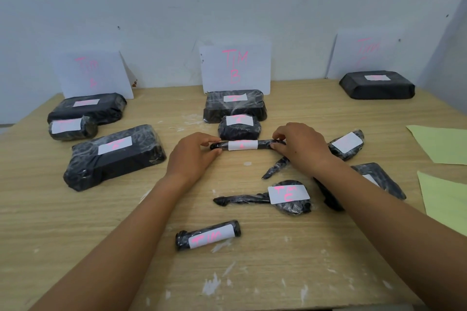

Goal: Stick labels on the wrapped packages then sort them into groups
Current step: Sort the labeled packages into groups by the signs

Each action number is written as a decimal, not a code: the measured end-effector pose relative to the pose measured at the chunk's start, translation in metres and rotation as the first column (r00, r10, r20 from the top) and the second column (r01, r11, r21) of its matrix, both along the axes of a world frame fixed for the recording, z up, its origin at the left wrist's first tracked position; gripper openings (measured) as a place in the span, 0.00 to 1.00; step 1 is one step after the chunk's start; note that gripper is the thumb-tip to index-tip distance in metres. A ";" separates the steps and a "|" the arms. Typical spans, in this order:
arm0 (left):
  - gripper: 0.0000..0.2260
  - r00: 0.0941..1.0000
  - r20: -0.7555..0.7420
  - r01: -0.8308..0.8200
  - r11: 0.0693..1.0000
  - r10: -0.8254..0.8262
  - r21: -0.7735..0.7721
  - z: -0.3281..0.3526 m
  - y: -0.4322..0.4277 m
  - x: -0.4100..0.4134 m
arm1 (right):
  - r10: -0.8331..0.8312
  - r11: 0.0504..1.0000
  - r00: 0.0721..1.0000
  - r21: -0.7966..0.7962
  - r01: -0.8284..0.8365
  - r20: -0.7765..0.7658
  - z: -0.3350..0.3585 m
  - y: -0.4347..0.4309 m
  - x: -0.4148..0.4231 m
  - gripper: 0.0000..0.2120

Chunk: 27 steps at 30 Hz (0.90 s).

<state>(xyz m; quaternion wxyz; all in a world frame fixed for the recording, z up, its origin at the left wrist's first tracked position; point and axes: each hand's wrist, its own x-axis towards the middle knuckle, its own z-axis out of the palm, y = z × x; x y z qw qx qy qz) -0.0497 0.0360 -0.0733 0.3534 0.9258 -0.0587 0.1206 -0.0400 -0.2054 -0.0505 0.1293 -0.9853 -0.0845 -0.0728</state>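
With fingers of the left hand and right hand pinching its ends, the slim black film-wrapped rod package is best laid label-up before the white TIM B card.

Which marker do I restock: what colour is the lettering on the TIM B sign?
Pink, on the white TIM B sign, clearest in the head view.

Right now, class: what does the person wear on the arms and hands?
Nothing visible. The left hand and right hand are bare: no gloves, rings or watch. Both forearms are uncovered, with no sleeve inside the frame.
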 end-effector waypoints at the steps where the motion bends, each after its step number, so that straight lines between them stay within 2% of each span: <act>1: 0.11 1.000 0.000 0.013 1.000 -0.013 -0.004 0.000 0.001 -0.002 | -0.001 1.000 1.000 0.002 0.001 0.004 0.000 0.000 -0.001 0.13; 9: 0.09 0.989 0.061 0.132 0.991 -0.132 0.010 0.000 -0.004 -0.017 | 0.048 0.998 0.998 0.044 -0.050 0.048 0.006 0.000 -0.019 0.12; 13: 0.07 0.964 0.002 0.266 0.963 -0.267 -0.038 0.006 -0.022 -0.030 | 0.089 0.995 0.995 0.042 -0.091 0.041 0.010 0.001 -0.029 0.10; 17: 0.07 0.921 -0.085 0.379 0.925 -0.380 -0.033 0.010 -0.036 -0.042 | 0.124 0.991 0.992 0.047 -0.125 0.035 0.010 -0.002 -0.045 0.11; 27: 0.16 0.922 -0.071 0.384 0.922 -0.380 0.047 0.022 -0.079 -0.041 | 0.078 0.993 0.996 0.083 -0.082 0.051 0.010 -0.044 -0.069 0.11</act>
